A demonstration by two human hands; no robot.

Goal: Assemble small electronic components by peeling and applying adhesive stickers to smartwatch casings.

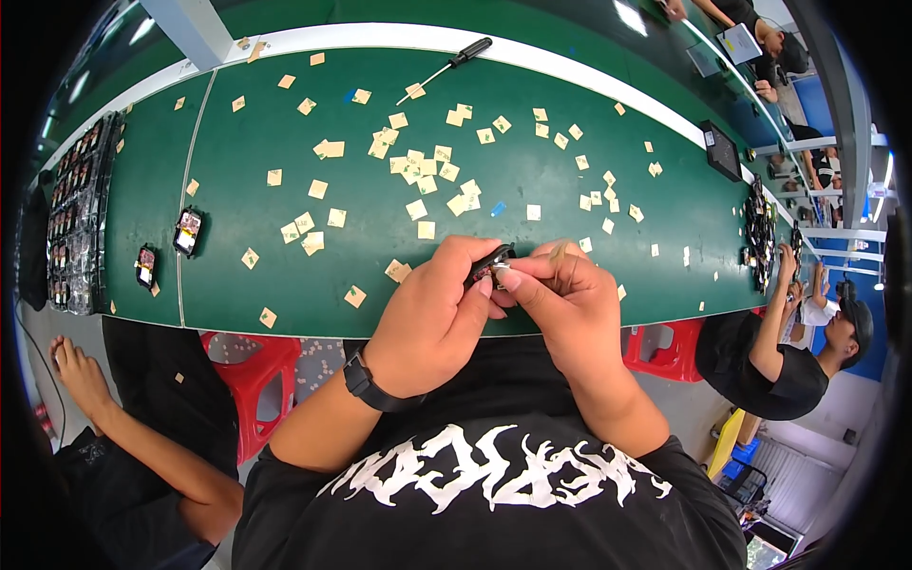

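Observation:
Near the front edge of the green table, my left hand [418,328] is closed around a small black device [488,260], possibly a watch-like unit; its inner side is mostly hidden by my fingers. My right hand [581,309] meets it from the other side, thumb and forefinger pinched on a small white piece [502,269] at the device. Whether that piece touches the device I cannot tell. Many small cream paper squares [427,230] lie scattered over the tabletop beyond my hands.
To the left lie two small black devices with lit screens [189,231] [145,265], beside stacked black trays [78,218]. A screwdriver [465,53] rests at the far edge. Co-workers sit on both sides. Red stools [255,394] stand below the table. More black devices [760,233] lie at right.

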